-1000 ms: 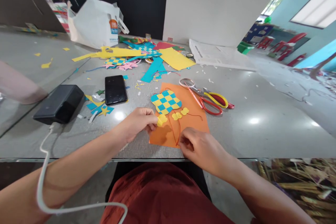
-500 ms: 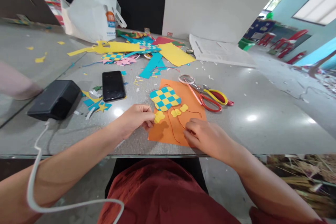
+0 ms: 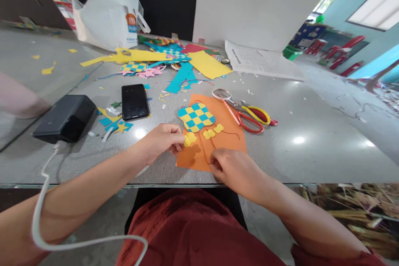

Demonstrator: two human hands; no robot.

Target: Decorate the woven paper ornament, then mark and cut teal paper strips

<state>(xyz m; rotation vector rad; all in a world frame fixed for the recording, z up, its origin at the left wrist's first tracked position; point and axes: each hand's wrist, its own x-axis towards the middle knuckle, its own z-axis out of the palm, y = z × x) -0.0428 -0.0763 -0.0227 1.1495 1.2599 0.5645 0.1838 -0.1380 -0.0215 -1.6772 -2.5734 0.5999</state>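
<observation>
My left hand pinches a yellow paper cut-out with a lobed edge, held just above the left side of an orange sheet. On that sheet lies a blue-and-yellow checkered woven paper shape with thin dark red strings running down from it. Two more small yellow cut-outs, one on the middle string and another to its right, rest below it. My right hand is closed at the lower end of the left string; its fingertips are partly hidden.
Scissors and a white tape roll lie on the sheet's right edge. To the left are a phone, paper scraps and a black power bank with a white cable. Colored paper, newspaper and a plastic bag stand behind.
My right hand has moved left and slightly down, reaching the left string's lower end. My left hand stays almost still with the yellow cut-out.
</observation>
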